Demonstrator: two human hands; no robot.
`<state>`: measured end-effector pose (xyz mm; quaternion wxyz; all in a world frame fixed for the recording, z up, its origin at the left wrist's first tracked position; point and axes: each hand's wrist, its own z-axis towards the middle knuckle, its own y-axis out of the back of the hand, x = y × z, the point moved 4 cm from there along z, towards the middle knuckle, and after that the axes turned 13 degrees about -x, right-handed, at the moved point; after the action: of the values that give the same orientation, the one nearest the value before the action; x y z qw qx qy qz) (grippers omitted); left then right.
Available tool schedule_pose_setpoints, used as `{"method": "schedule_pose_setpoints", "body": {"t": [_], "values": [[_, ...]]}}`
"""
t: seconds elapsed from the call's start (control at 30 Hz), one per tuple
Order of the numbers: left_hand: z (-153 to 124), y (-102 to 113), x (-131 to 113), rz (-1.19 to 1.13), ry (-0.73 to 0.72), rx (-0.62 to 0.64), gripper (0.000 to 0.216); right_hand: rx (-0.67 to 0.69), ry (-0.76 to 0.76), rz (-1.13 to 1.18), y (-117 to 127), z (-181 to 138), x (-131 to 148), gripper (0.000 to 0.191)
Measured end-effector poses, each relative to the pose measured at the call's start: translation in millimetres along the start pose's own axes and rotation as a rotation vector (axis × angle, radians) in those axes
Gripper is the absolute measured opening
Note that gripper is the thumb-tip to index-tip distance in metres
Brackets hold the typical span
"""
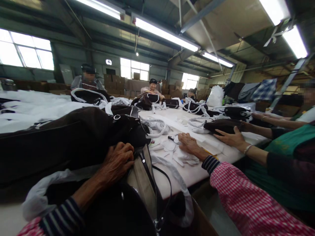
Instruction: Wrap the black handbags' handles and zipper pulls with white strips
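My left hand point(117, 163) is closed, its fingers curled over the upper edge of a dark handbag point(81, 137) that lies on the white table point(194, 170) in front of me. The bag's beige lining and a thin black strap point(147, 177) hang below the hand. My right hand point(188, 143) reaches across the table and rests palm down on a heap of small white paper or plastic pieces point(180, 155); its fingers lie fairly flat. Both forearms wear striped cuffs and pink checked sleeves.
A co-worker in green at the right lays a hand point(230, 137) on another dark bag point(222, 125). Several more dark bags, white wrappers and cords lie along the table. Other people sit at the far end. White plastic bags pile up at the left.
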<state>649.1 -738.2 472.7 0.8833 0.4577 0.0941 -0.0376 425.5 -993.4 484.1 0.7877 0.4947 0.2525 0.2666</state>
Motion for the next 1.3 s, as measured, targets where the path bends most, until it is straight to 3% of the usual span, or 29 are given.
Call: {"method": "schedule_pose_setpoints", "body": {"t": [0.2,0.5,0.67,0.8,0.93,1.03,1.17,1.3], "values": [[1,-1,0,0.007,0.000,0.006,0.010,0.013,-0.064,0.009,-10,11,-10,0.042],[1,0,-1,0.004,-0.006,0.015,0.010,-0.109,-0.161,0.101,-12,17,-13,0.040],[0,-2,1,0.003,-0.012,0.006,0.009,-0.211,-0.156,0.386,11,9,0,0.040],[-1,-3,2,-0.001,-0.016,-0.007,0.010,-0.339,-0.045,0.650,43,-13,25,0.038],[0,-3,2,-0.004,-0.002,-0.002,0.009,-0.385,0.075,0.883,70,-40,57,0.031],[0,-2,2,-0.005,-0.001,-0.006,0.009,-0.277,0.185,0.953,75,-58,79,0.026],[-1,-1,2,-0.010,-0.001,-0.012,0.011,0.070,0.420,0.902,64,-77,101,0.026],[-1,-2,2,-0.015,-0.002,-0.008,0.010,0.140,0.485,0.851,63,-82,103,0.026]]}}
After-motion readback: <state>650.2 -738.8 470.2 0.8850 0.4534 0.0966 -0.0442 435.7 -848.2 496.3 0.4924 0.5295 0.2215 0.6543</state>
